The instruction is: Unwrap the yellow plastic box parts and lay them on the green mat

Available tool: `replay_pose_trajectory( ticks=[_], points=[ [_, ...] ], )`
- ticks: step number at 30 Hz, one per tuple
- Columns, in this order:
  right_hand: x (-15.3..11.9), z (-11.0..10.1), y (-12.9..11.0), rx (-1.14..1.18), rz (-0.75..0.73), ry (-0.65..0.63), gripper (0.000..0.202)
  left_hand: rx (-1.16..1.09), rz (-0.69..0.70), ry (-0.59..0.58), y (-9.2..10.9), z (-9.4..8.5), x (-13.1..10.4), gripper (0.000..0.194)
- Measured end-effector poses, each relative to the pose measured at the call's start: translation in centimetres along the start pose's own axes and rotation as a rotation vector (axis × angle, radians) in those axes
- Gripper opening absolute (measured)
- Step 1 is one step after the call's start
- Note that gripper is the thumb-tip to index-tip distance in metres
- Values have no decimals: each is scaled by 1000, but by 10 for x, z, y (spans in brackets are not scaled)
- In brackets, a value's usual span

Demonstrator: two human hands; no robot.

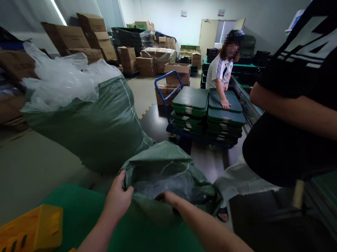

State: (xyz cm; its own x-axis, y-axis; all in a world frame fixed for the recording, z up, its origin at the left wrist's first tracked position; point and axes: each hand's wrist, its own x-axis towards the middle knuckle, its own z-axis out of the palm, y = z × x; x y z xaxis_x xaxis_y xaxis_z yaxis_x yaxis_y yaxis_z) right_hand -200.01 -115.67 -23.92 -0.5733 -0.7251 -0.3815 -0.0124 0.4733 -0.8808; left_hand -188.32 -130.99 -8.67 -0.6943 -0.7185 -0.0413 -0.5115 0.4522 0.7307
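My left hand [117,199] grips the rim of a green woven sack [163,162] at its left side, holding the mouth open. My right hand [167,198] reaches down into the sack's opening, its fingers hidden inside, so whether it holds anything is unclear. A clear plastic liner shows within the mouth. The sack stands at the edge of a green table [138,241] in front of me.
A yellow crate [23,237] lies at the lower left. A large full green sack [96,125] topped with plastic stands behind. A person in black [305,111] stands close at right. Another person leans on green trays stacked on a blue cart [203,114]. Cardboard boxes line the back.
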Motion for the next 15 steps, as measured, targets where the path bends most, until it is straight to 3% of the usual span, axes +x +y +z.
replay_pose_trajectory(
  ticks=[4, 8, 11, 13, 15],
  points=[
    [-8, -26, 30, -51, 83, 4, 17, 18, 44, 3, -12, 5, -9, 55],
    [-44, -52, 53, -50, 100, 293, 16, 14, 88, -52, 0, 6, -43, 47],
    [-103, -54, 66, -82, 136, 534, 29, -9, 123, -54, 3, 9, -99, 45],
    [-152, -47, 69, -109, 179, 645, 31, -23, 78, -20, -6, 19, -152, 48],
    [-198, -35, 63, -118, 184, 700, 29, -13, 26, -91, -23, 34, -208, 49]
  ],
)
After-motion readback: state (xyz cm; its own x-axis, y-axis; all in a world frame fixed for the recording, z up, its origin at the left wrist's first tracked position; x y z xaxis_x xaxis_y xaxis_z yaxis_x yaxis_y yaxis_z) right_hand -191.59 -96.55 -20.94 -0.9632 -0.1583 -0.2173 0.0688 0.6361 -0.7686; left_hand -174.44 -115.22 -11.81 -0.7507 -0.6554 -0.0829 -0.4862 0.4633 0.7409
